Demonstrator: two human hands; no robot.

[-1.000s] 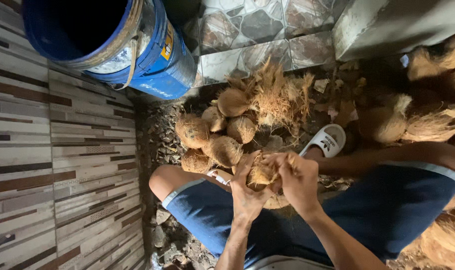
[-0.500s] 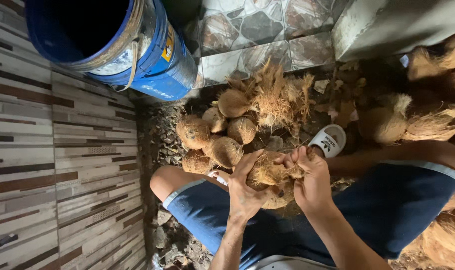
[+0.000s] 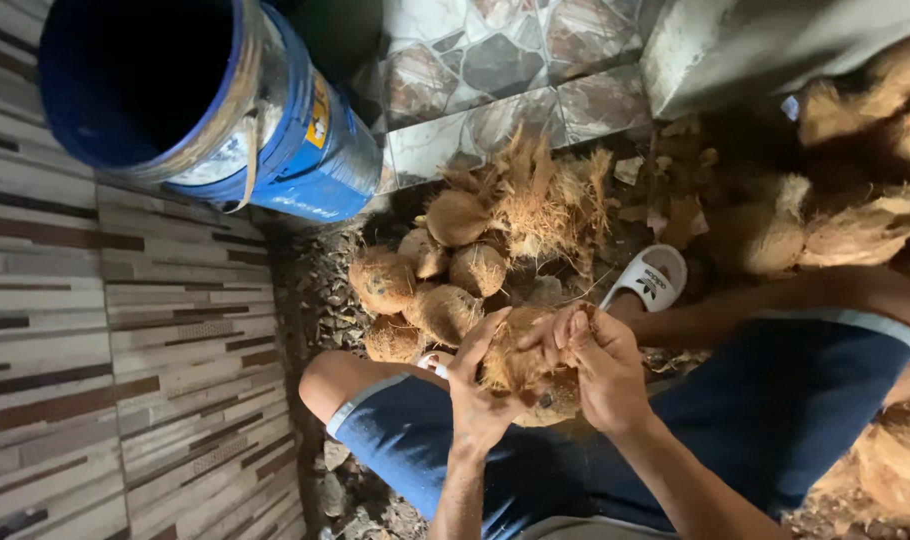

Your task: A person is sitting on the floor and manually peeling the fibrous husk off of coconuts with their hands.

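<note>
I hold a husked brown coconut (image 3: 520, 365) over my lap, between my knees. My left hand (image 3: 480, 390) wraps its left side with fingers spread over the fibre. My right hand (image 3: 603, 370) grips its right side, with the fingers pinching a strand of husk at the top. Just beyond it lies a pile of several husked coconuts (image 3: 425, 290) on the ground. Behind that pile sits a heap of torn husk fibre (image 3: 550, 195).
A large blue barrel (image 3: 205, 100) lies tipped at the upper left, its opening facing me. A striped tile wall (image 3: 105, 380) fills the left side. Unhusked coconuts (image 3: 845, 220) are stacked at the right. My foot wears a white sandal (image 3: 647, 280). Stone tiles (image 3: 515, 80) lie beyond.
Both hands have shifted on the coconut. The right hand's fingers have closed in over its top, gripping husk fibre. The coconut stays over my lap.
</note>
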